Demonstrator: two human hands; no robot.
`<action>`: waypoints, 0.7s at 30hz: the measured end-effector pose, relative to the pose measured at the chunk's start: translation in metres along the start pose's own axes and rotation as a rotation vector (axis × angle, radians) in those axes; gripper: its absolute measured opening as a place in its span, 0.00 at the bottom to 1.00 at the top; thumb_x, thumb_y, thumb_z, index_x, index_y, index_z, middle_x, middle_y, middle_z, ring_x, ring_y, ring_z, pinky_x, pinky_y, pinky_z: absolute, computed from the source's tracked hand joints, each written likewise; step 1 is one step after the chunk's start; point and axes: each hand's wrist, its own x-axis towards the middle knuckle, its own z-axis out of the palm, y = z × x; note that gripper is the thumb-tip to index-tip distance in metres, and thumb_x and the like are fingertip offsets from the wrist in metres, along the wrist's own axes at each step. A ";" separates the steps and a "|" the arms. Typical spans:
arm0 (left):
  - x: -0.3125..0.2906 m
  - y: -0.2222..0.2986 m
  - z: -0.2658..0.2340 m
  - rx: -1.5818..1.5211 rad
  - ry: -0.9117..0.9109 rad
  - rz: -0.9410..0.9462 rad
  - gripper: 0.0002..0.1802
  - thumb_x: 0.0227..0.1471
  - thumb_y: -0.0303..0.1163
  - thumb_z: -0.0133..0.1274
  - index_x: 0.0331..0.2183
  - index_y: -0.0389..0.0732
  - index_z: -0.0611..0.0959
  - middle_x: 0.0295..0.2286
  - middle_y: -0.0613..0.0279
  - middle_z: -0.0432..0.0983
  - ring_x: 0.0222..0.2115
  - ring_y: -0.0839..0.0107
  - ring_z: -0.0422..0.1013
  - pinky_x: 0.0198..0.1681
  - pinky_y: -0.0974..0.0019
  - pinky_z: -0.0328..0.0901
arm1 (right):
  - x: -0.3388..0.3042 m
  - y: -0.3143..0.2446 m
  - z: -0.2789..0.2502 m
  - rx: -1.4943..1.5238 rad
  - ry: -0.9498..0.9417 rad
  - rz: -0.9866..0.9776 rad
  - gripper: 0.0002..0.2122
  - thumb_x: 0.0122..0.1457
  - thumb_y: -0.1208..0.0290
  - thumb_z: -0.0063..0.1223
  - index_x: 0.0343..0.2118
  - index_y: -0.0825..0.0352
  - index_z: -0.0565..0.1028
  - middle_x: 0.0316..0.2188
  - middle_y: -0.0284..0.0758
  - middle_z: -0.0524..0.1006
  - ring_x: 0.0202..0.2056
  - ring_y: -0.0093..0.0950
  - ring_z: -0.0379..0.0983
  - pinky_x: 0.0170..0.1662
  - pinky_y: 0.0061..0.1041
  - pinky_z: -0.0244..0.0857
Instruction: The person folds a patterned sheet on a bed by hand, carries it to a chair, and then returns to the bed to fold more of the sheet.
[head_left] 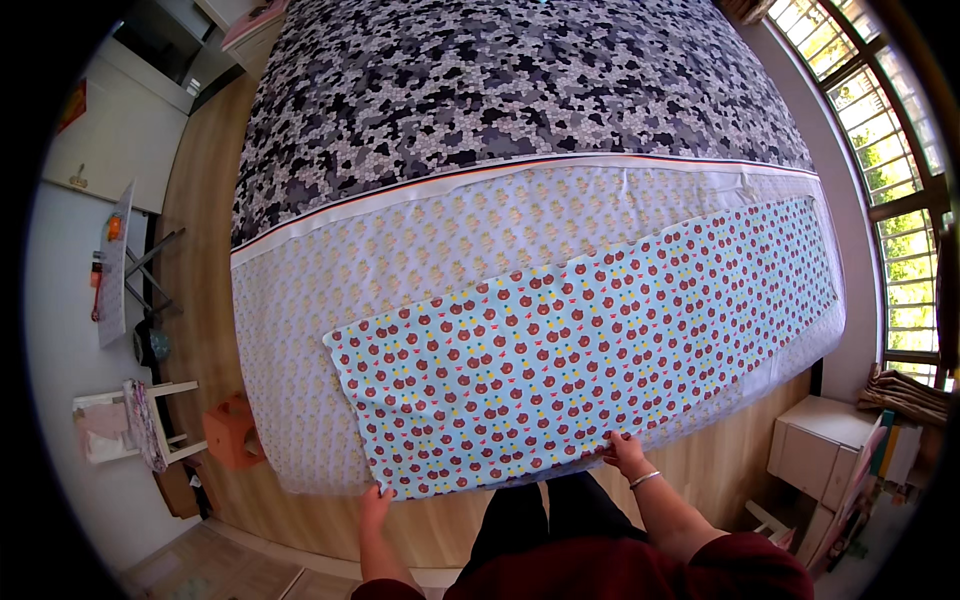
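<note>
A light blue cloth (520, 370) printed with brown bear heads is spread flat and slantwise across the near part of a bed. Its near left corner is pinched in the fingers of my left hand (374, 507). Further right, my right hand (628, 458), with a bracelet at the wrist, grips the near edge of the same cloth between thumb and fingers. Beneath it is a pale sheet (300, 330) with a small yellowish print. What the cloth's underside looks like is hidden.
A grey and black patterned cover (520, 80) lies over the bed's far part. An orange box (233, 432) and a small white rack (178, 420) stand on the left. A white cabinet (825, 440) is at the near right, below a barred window (890, 170).
</note>
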 end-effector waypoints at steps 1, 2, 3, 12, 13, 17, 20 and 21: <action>0.002 0.000 -0.001 0.082 -0.022 -0.004 0.11 0.39 0.30 0.49 0.26 0.32 0.73 0.19 0.62 0.70 0.20 0.77 0.62 0.25 0.69 0.59 | 0.003 0.002 -0.003 -0.034 -0.010 0.005 0.09 0.50 0.63 0.44 0.27 0.64 0.67 0.19 0.30 0.66 0.23 0.26 0.69 0.25 0.27 0.65; 0.004 -0.001 -0.001 0.165 -0.043 -0.009 0.11 0.39 0.30 0.50 0.26 0.32 0.73 0.19 0.61 0.69 0.20 0.76 0.62 0.25 0.68 0.59 | 0.007 0.003 -0.006 -0.068 -0.020 0.011 0.10 0.50 0.62 0.44 0.27 0.63 0.67 0.19 0.29 0.66 0.22 0.25 0.68 0.25 0.26 0.64; 0.005 -0.009 -0.003 0.115 -0.055 -0.014 0.12 0.38 0.30 0.50 0.26 0.32 0.73 0.19 0.60 0.69 0.20 0.75 0.62 0.25 0.68 0.59 | 0.011 0.006 -0.008 -0.101 -0.030 0.017 0.10 0.49 0.60 0.44 0.28 0.62 0.67 0.19 0.28 0.66 0.22 0.23 0.68 0.25 0.26 0.64; 0.016 -0.048 0.011 0.253 0.043 0.155 0.14 0.34 0.32 0.52 0.22 0.30 0.72 0.20 0.53 0.68 0.21 0.66 0.65 0.25 0.65 0.59 | -0.007 -0.004 -0.016 -0.184 -0.127 0.007 0.13 0.49 0.54 0.43 0.31 0.57 0.68 0.19 0.25 0.67 0.23 0.19 0.64 0.28 0.24 0.60; 0.024 -0.059 0.012 0.242 0.032 0.031 0.13 0.35 0.32 0.51 0.22 0.30 0.72 0.20 0.53 0.68 0.22 0.65 0.65 0.26 0.64 0.59 | -0.007 -0.003 -0.017 -0.171 -0.155 0.011 0.14 0.49 0.52 0.44 0.32 0.56 0.67 0.19 0.25 0.67 0.23 0.19 0.64 0.29 0.24 0.60; 0.059 -0.054 0.002 0.214 0.087 -0.149 0.14 0.36 0.33 0.48 0.23 0.29 0.72 0.23 0.52 0.69 0.24 0.63 0.66 0.28 0.63 0.60 | -0.023 -0.001 -0.012 -0.168 -0.161 -0.036 0.16 0.49 0.52 0.43 0.33 0.60 0.67 0.20 0.25 0.67 0.24 0.19 0.65 0.28 0.23 0.60; 0.086 -0.042 0.007 -0.028 0.373 -0.102 0.15 0.38 0.34 0.47 0.25 0.30 0.71 0.24 0.52 0.68 0.26 0.66 0.65 0.28 0.64 0.60 | -0.021 0.008 -0.012 -0.262 -0.138 -0.043 0.19 0.48 0.52 0.45 0.33 0.65 0.67 0.23 0.30 0.69 0.24 0.21 0.65 0.26 0.22 0.61; 0.084 -0.026 0.019 -0.099 0.390 -0.050 0.16 0.39 0.35 0.48 0.27 0.30 0.69 0.25 0.52 0.68 0.26 0.67 0.65 0.30 0.65 0.60 | -0.015 0.014 -0.013 -0.344 -0.130 -0.087 0.19 0.48 0.53 0.44 0.32 0.67 0.67 0.22 0.31 0.70 0.22 0.21 0.66 0.24 0.21 0.61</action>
